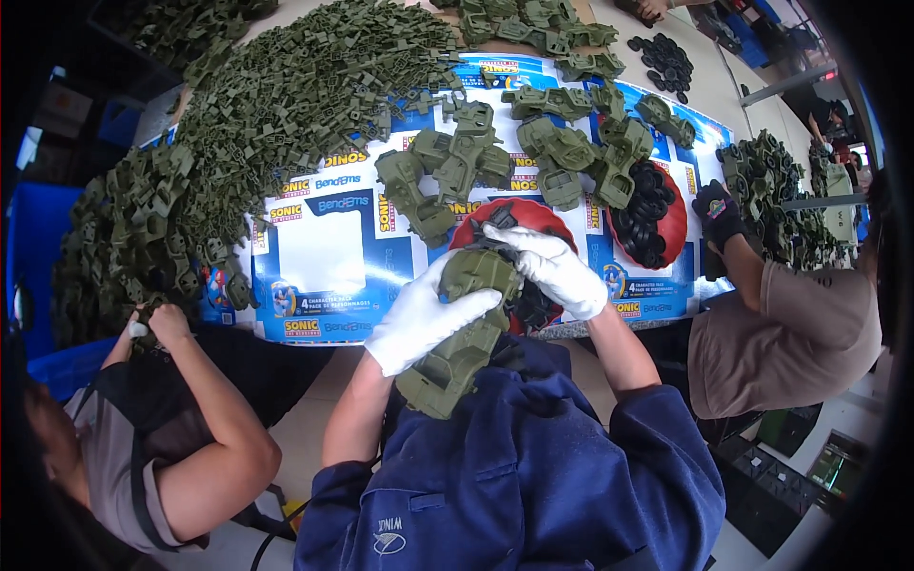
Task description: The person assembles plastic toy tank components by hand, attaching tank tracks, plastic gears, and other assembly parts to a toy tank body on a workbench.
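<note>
My white-gloved left hand (424,322) is closed around a dark green plastic toy vehicle body (446,369), which slants toward my chest. At its far end my gloved right hand (562,274) is closed, with the fingertips bent together beside the green plastic. What the right fingers grip, if anything, is hidden. Directly beneath both hands stands a red bowl (552,218) with dark parts (535,312) in it, partly covered by the vehicle and the right hand.
A second red bowl (678,228) holds black toy wheels (650,202). Several green vehicle bodies (473,152) lie beyond my hands. Small green parts (314,86) are heaped at the left. Co-workers sit on both sides, one with a dark-gloved hand (719,214). Printed sheets (328,319) cover the table.
</note>
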A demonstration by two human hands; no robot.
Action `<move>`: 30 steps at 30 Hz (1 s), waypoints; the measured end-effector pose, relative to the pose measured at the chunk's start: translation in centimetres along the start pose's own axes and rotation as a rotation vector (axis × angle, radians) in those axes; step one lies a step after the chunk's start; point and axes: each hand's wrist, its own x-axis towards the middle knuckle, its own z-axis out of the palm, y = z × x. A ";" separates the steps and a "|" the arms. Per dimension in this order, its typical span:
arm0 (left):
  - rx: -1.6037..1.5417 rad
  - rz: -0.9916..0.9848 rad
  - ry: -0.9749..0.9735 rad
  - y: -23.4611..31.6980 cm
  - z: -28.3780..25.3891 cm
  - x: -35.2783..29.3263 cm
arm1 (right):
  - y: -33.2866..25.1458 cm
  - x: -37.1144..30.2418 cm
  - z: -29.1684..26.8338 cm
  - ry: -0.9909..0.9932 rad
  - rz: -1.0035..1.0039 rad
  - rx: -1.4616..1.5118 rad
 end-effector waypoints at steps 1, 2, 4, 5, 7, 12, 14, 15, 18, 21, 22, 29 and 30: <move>-0.001 -0.005 0.005 -0.2 0.0 0.1 | -0.1 0.0 0.0 0.000 -0.001 0.000; -0.001 -0.005 0.005 -0.3 0.0 0.1 | -0.2 0.0 0.0 0.008 -0.006 -0.003; 0.037 -0.012 0.009 -0.5 0.0 0.2 | -0.4 0.1 0.1 0.015 -0.011 -0.004; 0.037 -0.012 0.009 -0.7 0.0 0.2 | -0.7 0.2 0.3 0.016 -0.026 -0.011; -0.028 0.029 0.022 -1.1 0.1 0.3 | -0.6 0.3 0.5 0.020 -0.043 -0.018; -0.037 0.040 0.023 -0.6 0.1 0.2 | -0.4 0.6 0.6 0.039 -0.048 0.062; -0.007 0.033 0.030 -0.7 -0.1 0.3 | -0.3 0.7 0.4 0.028 -0.061 0.034; -0.007 0.032 0.029 -0.6 -0.1 0.2 | -0.3 0.8 0.3 0.018 -0.076 0.007; -0.067 0.028 0.028 -0.8 0.2 0.2 | -0.6 0.4 0.1 0.008 -0.020 0.007; -0.065 0.028 0.035 -0.5 0.3 0.3 | -1.9 0.8 -0.2 -0.022 -0.038 -0.149; -0.098 0.048 0.059 -0.7 0.4 0.6 | -2.3 0.9 -0.1 -0.022 -0.042 -0.151; -0.041 0.365 0.121 -3.7 0.3 2.3 | -2.4 2.0 2.0 0.110 -0.235 -0.639; 0.056 0.477 0.090 -3.8 -0.6 2.9 | -2.4 2.0 2.5 0.073 -0.238 -0.501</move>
